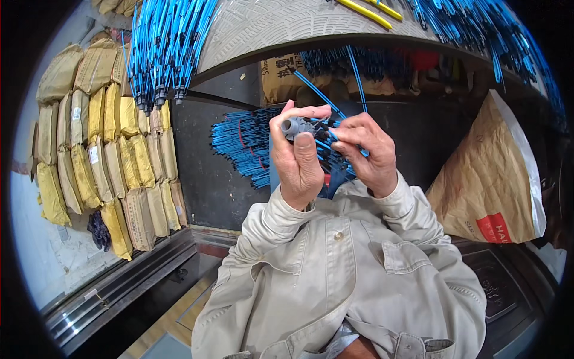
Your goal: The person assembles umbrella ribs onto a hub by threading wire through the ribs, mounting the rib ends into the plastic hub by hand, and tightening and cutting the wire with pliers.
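In my left hand (297, 170) is a grey plastic hub (292, 127) with a round open end, its thumb and fingers wrapped round it. Thin blue rods (320, 90) with black fittings spread from the hub toward my right hand. My right hand (372, 146) pinches a blue rod close beside the hub; the exact grip is partly hidden behind the fingers. Below and left of my hands lies a thick pile of blue rods (239, 143) with black tips, bound with a red band.
Ahead is a grey patterned tabletop (269, 30), with blue rod bundles (170, 48) hanging over its left edge and yellow rods (365, 13) on top. Brown and yellow paper packages (107, 143) are stacked at the left. A large brown paper sack (493, 173) stands at the right.
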`<state>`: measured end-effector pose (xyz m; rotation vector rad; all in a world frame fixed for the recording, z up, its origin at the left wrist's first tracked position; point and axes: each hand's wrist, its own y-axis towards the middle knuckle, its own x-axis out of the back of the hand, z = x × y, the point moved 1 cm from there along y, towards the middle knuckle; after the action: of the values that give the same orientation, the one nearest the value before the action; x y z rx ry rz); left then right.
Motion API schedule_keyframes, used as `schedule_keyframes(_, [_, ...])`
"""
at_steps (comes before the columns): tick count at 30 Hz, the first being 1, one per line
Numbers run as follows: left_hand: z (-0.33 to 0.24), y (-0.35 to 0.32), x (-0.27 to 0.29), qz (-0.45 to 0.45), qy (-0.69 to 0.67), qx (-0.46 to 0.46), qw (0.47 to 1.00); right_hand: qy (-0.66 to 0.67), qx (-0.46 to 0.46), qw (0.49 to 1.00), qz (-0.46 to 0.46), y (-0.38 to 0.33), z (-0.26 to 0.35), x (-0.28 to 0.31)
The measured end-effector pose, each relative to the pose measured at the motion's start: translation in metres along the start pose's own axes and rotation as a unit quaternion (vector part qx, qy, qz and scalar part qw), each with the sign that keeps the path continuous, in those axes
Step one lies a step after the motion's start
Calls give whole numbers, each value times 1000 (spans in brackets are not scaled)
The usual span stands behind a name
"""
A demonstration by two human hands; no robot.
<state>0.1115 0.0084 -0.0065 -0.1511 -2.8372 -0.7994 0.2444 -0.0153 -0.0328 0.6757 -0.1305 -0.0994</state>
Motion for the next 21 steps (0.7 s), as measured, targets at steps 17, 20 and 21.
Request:
schedule_keyframes(17, [-5,-6,-7,-3,-55,48,997,-40,41,986,157,18,-13,12])
schedule_keyframes(20, [-6,-5,-7,5,-84,41,996,-44,42,984,168,16,-11,15])
schedule_keyframes(21, [-6,-6,-7,3,-83,40,996,-46,40,982,176,15,-10,17])
